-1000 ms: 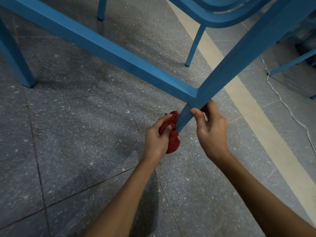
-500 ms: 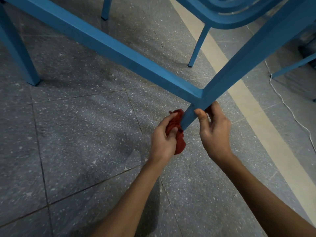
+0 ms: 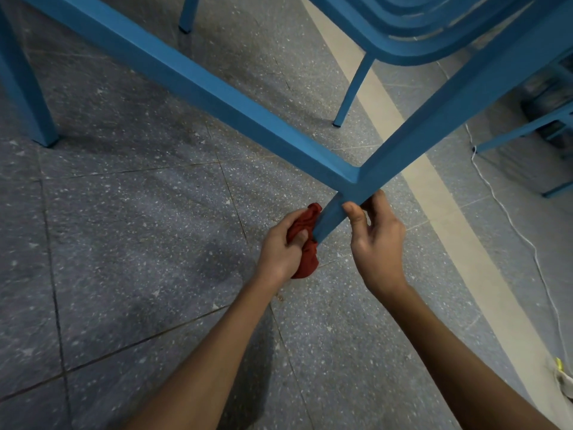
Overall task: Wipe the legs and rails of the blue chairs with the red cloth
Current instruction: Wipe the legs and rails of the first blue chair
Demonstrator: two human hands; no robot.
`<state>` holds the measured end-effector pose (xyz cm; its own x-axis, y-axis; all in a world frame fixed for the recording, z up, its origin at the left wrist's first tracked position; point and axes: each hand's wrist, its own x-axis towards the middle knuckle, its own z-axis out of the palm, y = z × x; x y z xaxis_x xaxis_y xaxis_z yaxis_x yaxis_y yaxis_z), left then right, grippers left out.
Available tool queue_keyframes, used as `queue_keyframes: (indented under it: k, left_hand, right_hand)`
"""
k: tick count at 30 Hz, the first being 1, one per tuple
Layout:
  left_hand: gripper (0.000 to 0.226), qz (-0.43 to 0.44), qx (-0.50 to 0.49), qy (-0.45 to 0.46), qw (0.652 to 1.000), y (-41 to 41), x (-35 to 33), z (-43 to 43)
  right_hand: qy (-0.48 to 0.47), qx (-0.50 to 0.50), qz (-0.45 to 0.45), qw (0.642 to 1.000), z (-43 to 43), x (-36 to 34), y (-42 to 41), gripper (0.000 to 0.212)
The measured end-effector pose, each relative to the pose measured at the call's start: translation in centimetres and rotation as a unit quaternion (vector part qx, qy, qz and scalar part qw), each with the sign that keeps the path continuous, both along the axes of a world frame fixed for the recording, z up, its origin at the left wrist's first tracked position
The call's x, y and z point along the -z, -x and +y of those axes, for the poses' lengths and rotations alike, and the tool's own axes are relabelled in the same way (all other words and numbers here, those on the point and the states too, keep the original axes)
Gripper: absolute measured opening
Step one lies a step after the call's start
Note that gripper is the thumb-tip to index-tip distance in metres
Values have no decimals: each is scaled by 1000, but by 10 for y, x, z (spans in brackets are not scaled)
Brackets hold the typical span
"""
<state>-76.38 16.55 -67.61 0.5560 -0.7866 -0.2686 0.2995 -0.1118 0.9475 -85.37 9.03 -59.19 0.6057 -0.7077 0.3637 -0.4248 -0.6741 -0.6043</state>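
Observation:
A blue chair frame fills the upper view. Its long rail (image 3: pixel 198 85) runs from the top left down to a joint with a second rail (image 3: pixel 459 110) that rises to the top right. Below the joint a short leg (image 3: pixel 329 220) reaches the floor. My left hand (image 3: pixel 280 249) presses the bunched red cloth (image 3: pixel 305 243) against the left side of that leg, near its foot. My right hand (image 3: pixel 376 237) pinches the leg's right side just under the joint, thumb on the front face.
Grey speckled floor tiles with a cream strip (image 3: pixel 434 193) running diagonally at the right. A second blue chair's seat (image 3: pixel 412 35) and leg (image 3: pixel 352 91) stand behind. A white cord (image 3: pixel 508 218) trails on the floor at the right. Another blue leg (image 3: pixel 21 85) stands far left.
The view has shifted slightly, so chair and hands sit a little lower and further right in frame. Both hands keep their hold at the leg; the cloth stays against its lower part.

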Motion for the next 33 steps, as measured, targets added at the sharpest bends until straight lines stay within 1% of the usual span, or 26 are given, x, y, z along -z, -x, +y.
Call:
queue_keyframes:
  k: [4,6,7,10,12,15,18,20,24,27,28,30,33]
  left_hand:
    - [42,5,-32,86,996,3,-14,5]
    - [44,7,-41,95,995,6,-8,6]
    - [45,5,-36,79,996,7,-1,6]
    - [45,-5,1,-9,1000,7,25,5]
    - [43,-10,26,-41,999,6,32,4]
    - [44,-1,37,-37,999,4,28,1]
    - [44,1,17,-27,999,-1,14,-3]
    - [43,-5,-2,2,1000,-4,-2,-2]
    - [43,-7,-40,109,993,1,-30,6]
    - [44,-49,-87,150,984,17,-27,13]
    - [44,-64,-94,147,983,23,-19,14]
    - [48,-70,-84,102,989,31,4,15]
    - [50,-60,-19,-39,997,25,29,13]
  right_hand:
    - [-4,-3,2,1000,1,-1,1,30]
    - [-3,-1,3,1000,1,-2,0,28]
    - [-6,0,2,1000,2,-1,0,28]
    - [-14,3,-2,1000,3,-1,-1,25]
    - [-14,3,-3,1000,3,-1,-1,24]
    - [-11,3,0,1000,3,0,-1,24]
    - [-1,3,-2,1000,2,1,0,24]
    - [5,1,-4,1000,1,2,0,25]
    - [11,1,-11,1000,1,3,-1,30]
    - [11,1,-15,1000,1,3,-2,28]
    - [12,2,-14,1000,1,3,-1,27]
    - [14,4,-9,1000,0,4,-1,27]
    - [16,3,-5,1000,0,5,0,27]
